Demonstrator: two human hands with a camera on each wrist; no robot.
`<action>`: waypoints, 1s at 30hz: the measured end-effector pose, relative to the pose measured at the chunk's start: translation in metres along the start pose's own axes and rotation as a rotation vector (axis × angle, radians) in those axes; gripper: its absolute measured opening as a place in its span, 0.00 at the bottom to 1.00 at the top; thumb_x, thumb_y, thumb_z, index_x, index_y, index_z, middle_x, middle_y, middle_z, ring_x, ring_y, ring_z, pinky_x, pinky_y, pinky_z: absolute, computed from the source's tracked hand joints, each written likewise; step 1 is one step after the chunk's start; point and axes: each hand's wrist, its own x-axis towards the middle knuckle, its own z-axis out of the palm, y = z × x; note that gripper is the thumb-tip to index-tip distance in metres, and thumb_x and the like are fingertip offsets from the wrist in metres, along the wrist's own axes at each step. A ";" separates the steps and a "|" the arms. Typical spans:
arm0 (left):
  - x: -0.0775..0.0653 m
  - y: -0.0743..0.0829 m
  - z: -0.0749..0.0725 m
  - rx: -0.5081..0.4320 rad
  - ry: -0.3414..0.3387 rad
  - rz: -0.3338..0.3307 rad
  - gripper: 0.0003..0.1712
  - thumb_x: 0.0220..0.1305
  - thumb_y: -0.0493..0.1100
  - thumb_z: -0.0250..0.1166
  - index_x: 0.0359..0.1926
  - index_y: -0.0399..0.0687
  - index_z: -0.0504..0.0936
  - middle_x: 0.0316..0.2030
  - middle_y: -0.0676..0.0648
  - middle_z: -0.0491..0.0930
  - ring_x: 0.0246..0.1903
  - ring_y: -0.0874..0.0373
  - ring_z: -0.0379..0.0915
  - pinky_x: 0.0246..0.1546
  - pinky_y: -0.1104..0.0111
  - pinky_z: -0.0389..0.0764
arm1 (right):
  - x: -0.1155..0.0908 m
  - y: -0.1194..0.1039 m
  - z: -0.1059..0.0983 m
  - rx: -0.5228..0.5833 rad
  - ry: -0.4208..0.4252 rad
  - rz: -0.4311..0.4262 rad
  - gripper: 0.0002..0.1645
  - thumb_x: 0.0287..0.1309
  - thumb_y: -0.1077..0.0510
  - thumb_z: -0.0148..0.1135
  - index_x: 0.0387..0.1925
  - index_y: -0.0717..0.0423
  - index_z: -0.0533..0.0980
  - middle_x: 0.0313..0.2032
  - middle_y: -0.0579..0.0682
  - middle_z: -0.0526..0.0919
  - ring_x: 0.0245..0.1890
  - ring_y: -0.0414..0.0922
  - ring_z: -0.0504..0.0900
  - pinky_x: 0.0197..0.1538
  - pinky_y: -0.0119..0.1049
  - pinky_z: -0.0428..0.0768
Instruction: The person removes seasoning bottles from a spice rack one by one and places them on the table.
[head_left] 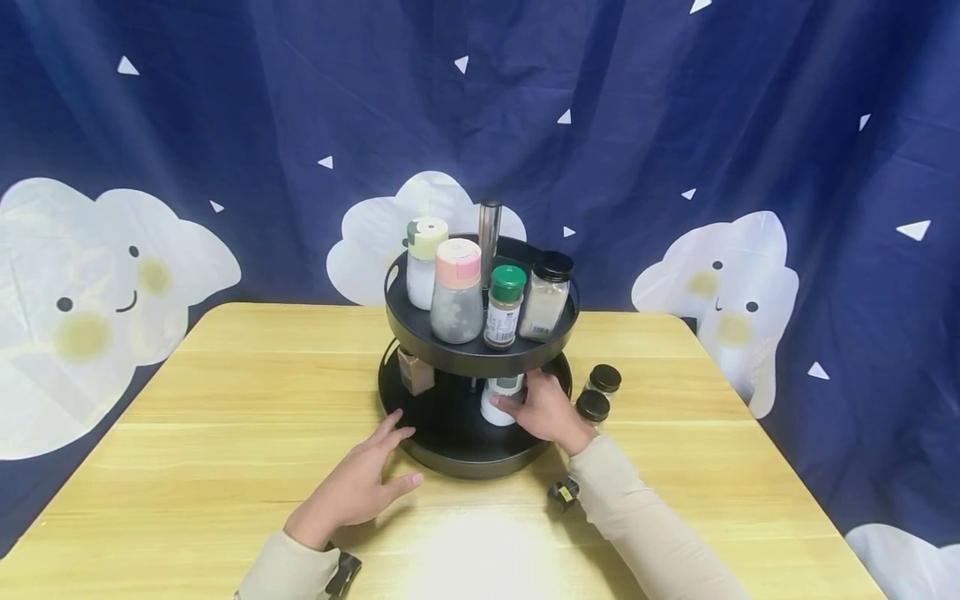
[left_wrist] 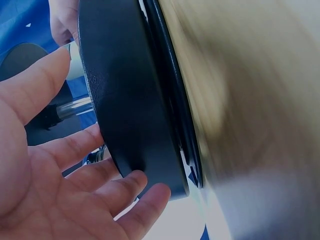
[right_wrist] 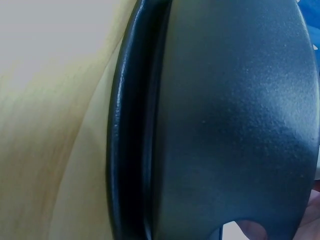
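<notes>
A black two-tier turntable rack (head_left: 480, 467) stands on the wooden table. On its lower tier is a white bottle (head_left: 497, 410) with a grey label, its top hidden behind the upper tier. My right hand (head_left: 546, 410) reaches in between the tiers and grips this bottle from the right. At the lower tier's front left, my left hand (head_left: 360, 479) spreads its fingers, and in the left wrist view its fingertips are right at the tray wall (left_wrist: 125, 100). A small brown container (head_left: 416, 373) sits at the lower tier's left. The right wrist view mostly shows the tray wall (right_wrist: 235, 110).
The upper tier (head_left: 480, 363) carries a yellow-lidded bottle (head_left: 422, 279), a pink-lidded bottle (head_left: 457, 308), a green-capped spice jar (head_left: 502, 321) and a black-lidded jar (head_left: 545, 304) around a metal post (head_left: 489, 237). Two black-lidded jars (head_left: 593, 407) stand on the table, right of the rack.
</notes>
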 end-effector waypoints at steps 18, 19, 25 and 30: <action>-0.001 0.000 -0.001 -0.001 -0.005 0.011 0.38 0.60 0.53 0.65 0.65 0.38 0.65 0.71 0.33 0.51 0.62 0.33 0.59 0.59 0.39 0.66 | -0.002 -0.004 -0.004 0.014 -0.012 -0.002 0.37 0.47 0.50 0.73 0.55 0.60 0.67 0.40 0.57 0.84 0.41 0.50 0.82 0.42 0.49 0.83; -0.001 0.000 -0.001 -0.003 -0.006 0.009 0.38 0.60 0.53 0.65 0.65 0.38 0.65 0.71 0.33 0.51 0.62 0.33 0.59 0.59 0.39 0.66 | -0.002 -0.004 -0.004 0.015 -0.011 -0.003 0.37 0.47 0.50 0.73 0.55 0.60 0.67 0.40 0.57 0.84 0.40 0.50 0.83 0.42 0.49 0.83; -0.001 0.001 -0.001 -0.010 -0.006 0.013 0.38 0.60 0.52 0.65 0.65 0.37 0.64 0.71 0.33 0.51 0.62 0.32 0.58 0.59 0.39 0.66 | -0.002 -0.003 -0.003 0.010 -0.008 -0.007 0.37 0.46 0.50 0.73 0.55 0.59 0.67 0.39 0.57 0.84 0.40 0.50 0.83 0.41 0.49 0.83; -0.001 0.001 -0.001 -0.011 -0.004 0.018 0.37 0.60 0.51 0.65 0.64 0.36 0.64 0.71 0.32 0.51 0.62 0.32 0.58 0.59 0.38 0.65 | -0.002 -0.003 -0.004 0.012 -0.007 -0.012 0.38 0.46 0.50 0.74 0.55 0.60 0.66 0.40 0.57 0.84 0.40 0.50 0.83 0.42 0.49 0.83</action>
